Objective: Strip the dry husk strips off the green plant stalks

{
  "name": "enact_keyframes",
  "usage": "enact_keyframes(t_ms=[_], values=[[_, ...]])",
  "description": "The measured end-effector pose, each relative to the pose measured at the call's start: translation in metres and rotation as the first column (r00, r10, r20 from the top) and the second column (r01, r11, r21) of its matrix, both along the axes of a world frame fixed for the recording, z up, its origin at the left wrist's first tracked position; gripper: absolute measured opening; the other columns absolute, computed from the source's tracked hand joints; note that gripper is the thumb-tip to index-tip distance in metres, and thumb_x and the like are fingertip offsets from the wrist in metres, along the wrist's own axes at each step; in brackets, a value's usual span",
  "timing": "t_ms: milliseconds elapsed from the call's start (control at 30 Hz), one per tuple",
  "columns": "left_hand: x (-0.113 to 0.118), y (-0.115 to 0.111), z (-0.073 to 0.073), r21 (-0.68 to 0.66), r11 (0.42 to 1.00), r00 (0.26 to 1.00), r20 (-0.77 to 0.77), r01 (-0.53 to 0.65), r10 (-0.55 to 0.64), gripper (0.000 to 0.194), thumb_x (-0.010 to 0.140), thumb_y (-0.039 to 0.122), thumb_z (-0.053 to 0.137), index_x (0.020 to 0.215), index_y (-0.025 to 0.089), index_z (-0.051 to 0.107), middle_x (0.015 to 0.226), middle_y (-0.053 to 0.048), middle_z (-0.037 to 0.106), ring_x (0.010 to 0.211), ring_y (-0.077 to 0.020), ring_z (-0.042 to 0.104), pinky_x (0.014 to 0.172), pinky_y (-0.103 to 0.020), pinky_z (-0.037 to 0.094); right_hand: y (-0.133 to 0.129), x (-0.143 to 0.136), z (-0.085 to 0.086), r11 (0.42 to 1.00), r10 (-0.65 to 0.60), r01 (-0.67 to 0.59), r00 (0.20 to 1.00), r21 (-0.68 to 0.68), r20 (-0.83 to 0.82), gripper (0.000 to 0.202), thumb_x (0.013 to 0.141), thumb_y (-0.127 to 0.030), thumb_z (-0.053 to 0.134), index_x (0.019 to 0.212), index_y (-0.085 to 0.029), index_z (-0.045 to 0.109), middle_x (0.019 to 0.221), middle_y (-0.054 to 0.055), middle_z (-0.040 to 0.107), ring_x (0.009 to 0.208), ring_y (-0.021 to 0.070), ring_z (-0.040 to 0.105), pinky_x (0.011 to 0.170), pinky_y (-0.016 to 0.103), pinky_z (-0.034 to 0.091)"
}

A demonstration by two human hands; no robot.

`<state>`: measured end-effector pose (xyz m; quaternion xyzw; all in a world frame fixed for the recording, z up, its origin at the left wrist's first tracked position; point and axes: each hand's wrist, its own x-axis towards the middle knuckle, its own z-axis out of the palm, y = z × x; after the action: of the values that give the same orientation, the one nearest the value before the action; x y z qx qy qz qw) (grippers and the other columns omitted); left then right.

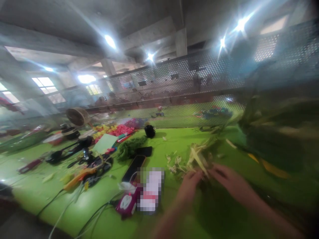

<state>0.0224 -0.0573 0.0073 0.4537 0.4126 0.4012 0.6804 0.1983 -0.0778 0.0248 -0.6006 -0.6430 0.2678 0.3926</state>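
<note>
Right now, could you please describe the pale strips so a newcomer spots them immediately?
On the green table, right of centre, find the left hand and right hand. The pale strips lie where the hands come together; they look longer than the loose scraps to the left.

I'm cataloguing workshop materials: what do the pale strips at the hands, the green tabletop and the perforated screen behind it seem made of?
Pale strips: perhaps dried husk, matte, being yellowish and ribbon-like; blur leaves it open.
Green tabletop: probably laminate or plastic, semi-gloss, as light glares off it.
Perforated screen: likely sheet metal, given its regular holes; finish unclear.
</note>
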Motion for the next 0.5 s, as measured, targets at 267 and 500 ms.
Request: enact_keyframes(t_ms=[267,500], values=[[0.0014,-0.0060,0.0100,-0.020,0.999,0.995,0.085,0.046,-0.044,0.030,0.071,0.043,0.071,0.074,0.014,0.066,0.060,0.000,0.057,0.061,-0.0116,0.052,0.069,-0.025,0.042,0.0011,0.0003,0.0014,0.998,-0.056,0.057,0.998,0.030,-0.009,0.033,0.086,-0.050,0.050,0.075,-0.023,0.063,0.070,0.000,0.069,0.065,0.0182,0.062,0.057,0.026,0.046],[0.0009,-0.0008,0.0047,-0.005,0.998,0.997,0.041,-0.059,0.059,0.045,0.069,0.055,0.071,0.086,0.014,0.069,0.072,-0.005,0.064,0.071,-0.0164,0.056,0.070,-0.027,0.042,-0.0026,0.0063,0.0076,0.934,-0.178,0.114,0.971,0.340,0.163,0.023,0.085,-0.046,0.056,0.097,-0.027,0.063,0.113,0.006,0.064,0.110,0.0280,0.056,0.092,0.042,0.042]])
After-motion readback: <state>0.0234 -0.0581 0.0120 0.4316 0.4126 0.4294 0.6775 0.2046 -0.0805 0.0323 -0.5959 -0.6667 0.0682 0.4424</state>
